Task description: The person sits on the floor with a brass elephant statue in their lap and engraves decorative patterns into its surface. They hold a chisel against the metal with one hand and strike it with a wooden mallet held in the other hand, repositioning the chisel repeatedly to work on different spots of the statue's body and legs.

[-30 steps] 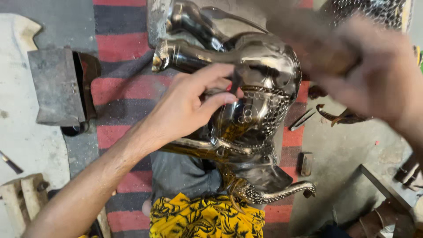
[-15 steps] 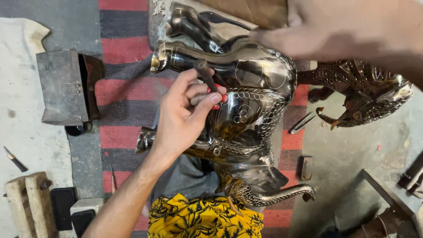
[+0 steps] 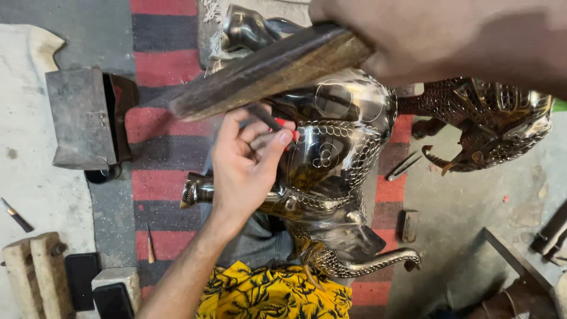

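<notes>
Okay, far left: grey metal box [image 3: 82,118] on the floor, beside the striped rug [image 3: 162,62].
Left hand [image 3: 245,165]: my fingers pinch a thin dark punch [image 3: 266,118], tip against the metal elephant.
Metal elephant [image 3: 336,147]: shiny, lying on the rug over my lap.
Right hand [image 3: 437,38]: fist closed around a wooden mallet [image 3: 271,71], raised over the punch.
Far right: second metal figure [image 3: 490,121] on the concrete.
</notes>
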{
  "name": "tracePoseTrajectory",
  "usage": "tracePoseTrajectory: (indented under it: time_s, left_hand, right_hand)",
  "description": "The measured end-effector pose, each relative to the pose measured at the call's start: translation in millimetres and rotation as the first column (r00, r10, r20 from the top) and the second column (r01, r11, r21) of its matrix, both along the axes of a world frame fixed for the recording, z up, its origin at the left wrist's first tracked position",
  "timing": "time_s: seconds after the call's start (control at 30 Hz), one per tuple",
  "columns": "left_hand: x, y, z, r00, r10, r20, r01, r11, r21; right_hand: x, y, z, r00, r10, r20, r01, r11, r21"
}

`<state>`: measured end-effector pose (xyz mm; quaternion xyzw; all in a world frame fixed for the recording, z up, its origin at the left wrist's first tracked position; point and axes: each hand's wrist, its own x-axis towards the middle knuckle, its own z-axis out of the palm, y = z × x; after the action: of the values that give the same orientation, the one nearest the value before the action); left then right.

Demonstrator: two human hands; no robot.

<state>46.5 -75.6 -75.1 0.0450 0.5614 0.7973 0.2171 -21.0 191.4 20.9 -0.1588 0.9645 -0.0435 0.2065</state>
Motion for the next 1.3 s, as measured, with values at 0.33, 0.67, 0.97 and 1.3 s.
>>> tracePoseTrajectory:
  time_s: [0.33, 0.67, 0.97, 1.3]
  left_hand:
    - [-37.2, 5.7, 29.8, 0.881, -0.411, -0.234, 0.357, 0.903, -0.240]
    - [-45.9, 6.8, 44.0, 0.830, -0.502, -0.244, 0.428, 0.853, -0.299]
    - [-42.9, 7.4, 40.7, 0.844, -0.480, -0.240, 0.423, 0.871, -0.251]
    - [-49.8, 9.5, 42.0, 0.775, -0.543, -0.323, 0.440, 0.831, -0.341]
  right_hand:
    - [50.3, 24.9, -5.5, 0.962, -0.266, 0.060, 0.268, 0.886, -0.379]
    - [89.7, 64.9, -0.5, 0.890, -0.452, -0.049, 0.358, 0.762, -0.540]
    - [74.1, 37.5, 13.0, 0.956, -0.287, -0.057, 0.277, 0.951, -0.140]
    - [88.8, 43.9, 24.3, 0.975, -0.219, -0.043, 0.223, 0.962, 0.155]
